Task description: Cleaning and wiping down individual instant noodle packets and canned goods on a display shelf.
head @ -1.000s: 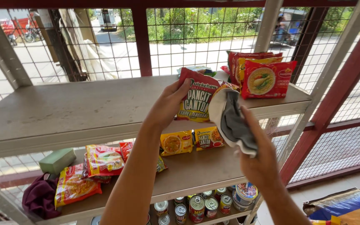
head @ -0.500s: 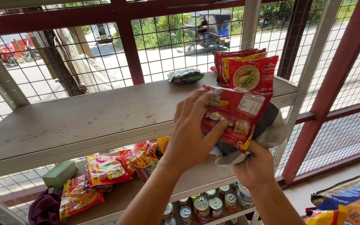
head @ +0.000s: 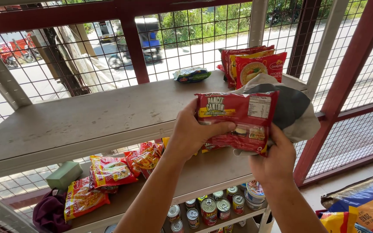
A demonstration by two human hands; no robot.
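Packet (head: 238, 118) now turned flat, back label facing up, off the top shelf (head: 87, 121) front edge. Left hand (head: 195, 133) grip pinching it; right hand (head: 273, 162) grip clamping grey cloth (head: 294, 108) beneath.

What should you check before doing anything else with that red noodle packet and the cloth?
1. Left hand grips the red noodle packet: ok.
2. Right hand holds the grey and white cloth behind the packet: ok.
3. Packet whole, no tear showing: ok on the side that shows; other side cannot tell.
4. Bare room on the top shelf: ok.
5. Upright red packets at the back standing steady: ok.
6. Packet wiped clean: cannot tell.
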